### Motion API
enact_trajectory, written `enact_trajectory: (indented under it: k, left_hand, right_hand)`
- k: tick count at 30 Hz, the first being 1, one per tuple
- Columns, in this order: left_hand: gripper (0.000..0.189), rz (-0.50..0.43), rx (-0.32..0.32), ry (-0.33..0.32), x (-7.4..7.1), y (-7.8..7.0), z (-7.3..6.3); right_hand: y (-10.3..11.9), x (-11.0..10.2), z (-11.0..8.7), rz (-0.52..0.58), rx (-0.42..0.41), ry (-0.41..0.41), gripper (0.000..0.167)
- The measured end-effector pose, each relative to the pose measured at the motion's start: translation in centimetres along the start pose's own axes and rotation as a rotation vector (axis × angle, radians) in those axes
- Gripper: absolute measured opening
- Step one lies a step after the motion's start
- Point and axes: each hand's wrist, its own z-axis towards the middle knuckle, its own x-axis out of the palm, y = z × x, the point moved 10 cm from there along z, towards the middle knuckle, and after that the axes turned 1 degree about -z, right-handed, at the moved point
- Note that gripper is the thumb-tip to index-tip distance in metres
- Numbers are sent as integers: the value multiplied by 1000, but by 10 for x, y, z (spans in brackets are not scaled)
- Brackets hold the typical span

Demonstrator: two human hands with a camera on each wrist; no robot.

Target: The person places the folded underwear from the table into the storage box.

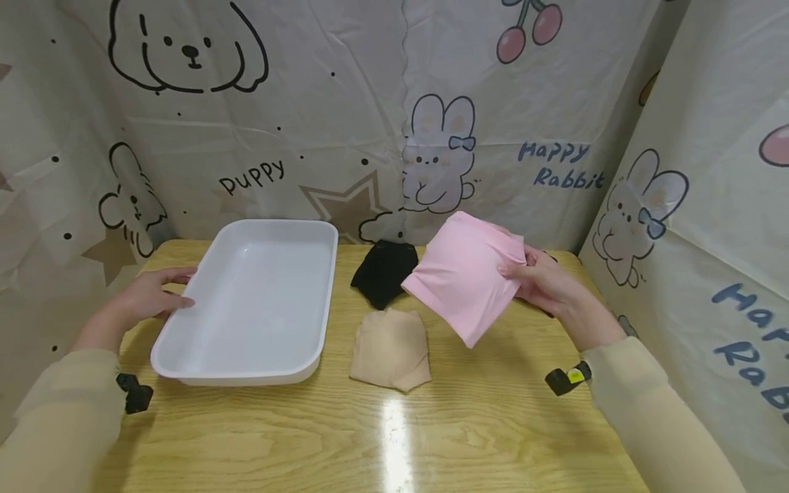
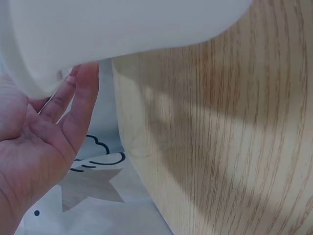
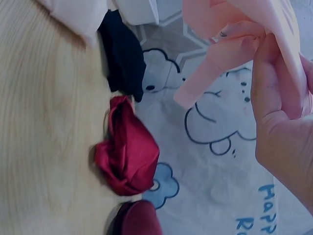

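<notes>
My left hand [image 1: 151,296] grips the left rim of a white plastic tray [image 1: 253,301], thumb over the edge. In the left wrist view the fingers of the left hand [image 2: 54,117] reach under that rim. My right hand [image 1: 548,281] pinches a folded pink bra [image 1: 468,270] by its right edge, above the table. A strap of the pink bra [image 3: 205,73] hangs down in the right wrist view. Left of it on the table lie a folded black garment [image 1: 385,274] and a folded beige garment [image 1: 391,349], nearer me.
A shiny dark red garment [image 3: 129,152] lies near the table's far edge, with another dark red item [image 3: 142,220] beside it. The wooden table [image 1: 296,438] backs onto a hanging printed cloth [image 1: 345,103], which also encloses both sides.
</notes>
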Motion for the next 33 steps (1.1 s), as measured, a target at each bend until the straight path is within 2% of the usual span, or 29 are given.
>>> enact_trajectory:
  k: [6, 13, 19, 29, 33]
  left_hand:
    - [83, 0, -7, -12, 0, 1, 0]
    - [83, -2, -12, -17, -1, 3, 1]
    - [82, -5, -17, -17, 0, 3, 1]
    - [83, -9, -19, -13, 0, 2, 0]
    - [82, -9, -17, -10, 1, 0, 0]
  right_hand:
    - [12, 19, 7, 14, -43, 25, 65]
    - [28, 42, 15, -18, -97, 26, 70]
    - [36, 60, 20, -5, -138, -6, 70]
    - [46, 96, 31, 62, -181, 42, 62]
    - [47, 112, 36, 84, -192, 31, 62]
